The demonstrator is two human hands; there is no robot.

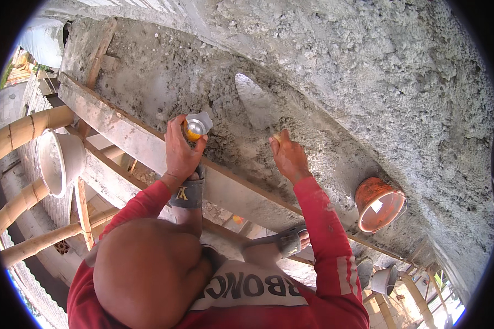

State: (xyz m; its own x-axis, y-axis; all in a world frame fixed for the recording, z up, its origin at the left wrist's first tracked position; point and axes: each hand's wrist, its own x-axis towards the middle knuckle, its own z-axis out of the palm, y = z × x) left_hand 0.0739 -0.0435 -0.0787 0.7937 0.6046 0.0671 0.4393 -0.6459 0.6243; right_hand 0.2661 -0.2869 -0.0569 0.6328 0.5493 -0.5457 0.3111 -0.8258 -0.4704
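My left hand (181, 151) grips a small silver and yellow metal can (198, 125) with a ragged, flared edge; its shiny domed end faces up. To the right, my right hand (291, 159) is closed round the short handle of a trowel (253, 98). Wet grey mortar smears the trowel's pointed blade, which lies against the rough mortar surface (219, 98) ahead of me. Part of the blade blends into that mortar, so its exact edge is hard to make out. The can is held apart from the trowel, just above the mortar's near edge.
An orange bucket (380, 204) sits on the right beside the rough plastered wall (417, 82). Wooden planks (115, 126) edge the mortar, near my sandalled feet. On the left are a whitish bucket (66, 162) and bamboo poles (30, 129). Grey buckets (383, 279) stand lower right.
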